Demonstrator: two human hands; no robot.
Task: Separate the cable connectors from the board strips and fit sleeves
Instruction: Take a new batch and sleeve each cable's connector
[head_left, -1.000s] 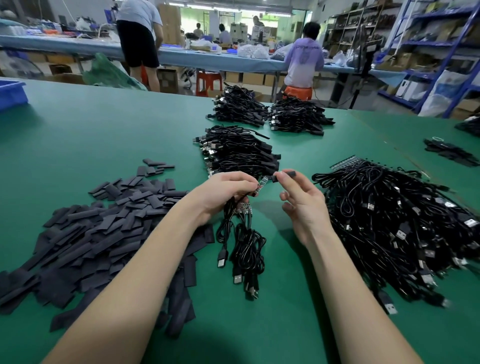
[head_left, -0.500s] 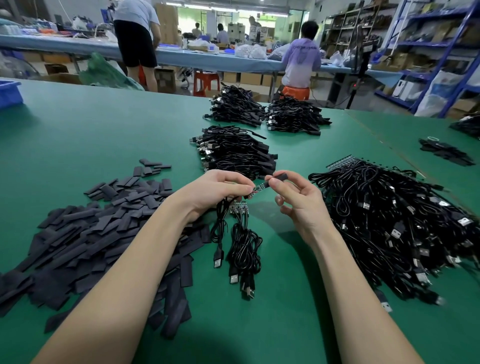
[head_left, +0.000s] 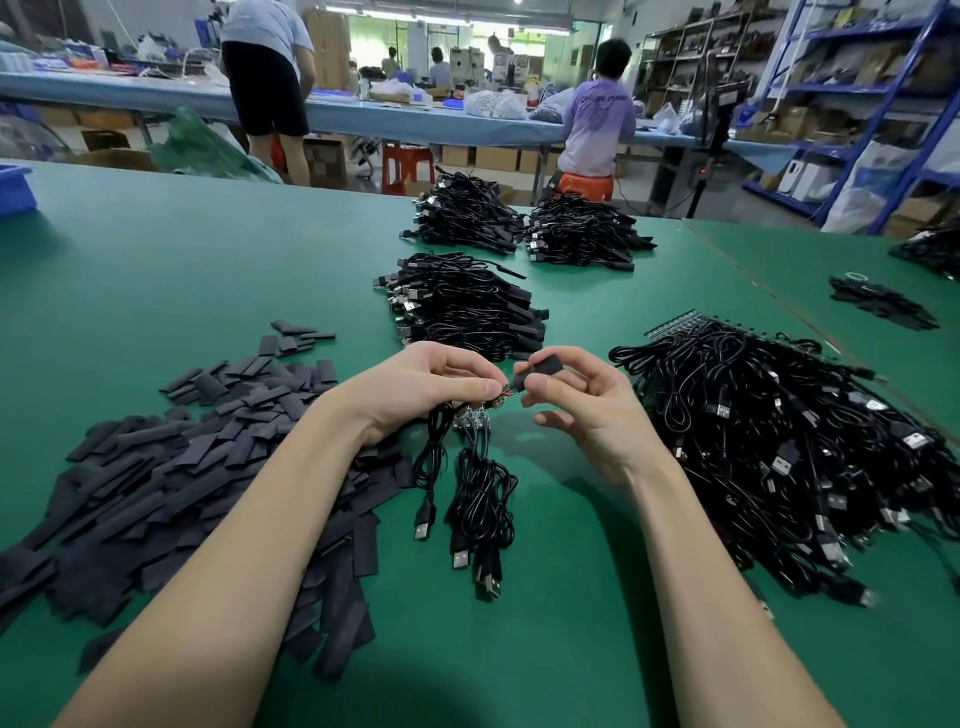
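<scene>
**Sliding a sleeve over a small connector board**

The step in hand looks like fitting: the sleeve has to go straight onto the tip, so the advice is to keep its mouth open and round, line it up with the board end, and push along the board's length rather than at an angle, steadying the cable close behind the tip so it cannot bend away.

Just right of the right hand lies the big heap of cables (head_left: 779, 447) still on their strips, dark and tangled, with metal plugs showing. Left of the left hand spreads the pile of sleeves (head_left: 171, 467): flat, matte black, short tubes. Beyond both hands sit neater stacks of cables (head_left: 462, 306) on the green surface (head_left: 156, 270).

The left hand (head_left: 415, 389) is clamped on a small bunch of cables (head_left: 478, 499), which hangs below it down to the surface, its plugs resting there. From its thumb and forefinger sticks a tiny connector board (head_left: 506, 391), pointing right. The right hand (head_left: 576, 400) pinches one black sleeve (head_left: 540, 368) between thumb and fingertips, its open end touching or just beside that tip; which, I cannot tell.
</scene>
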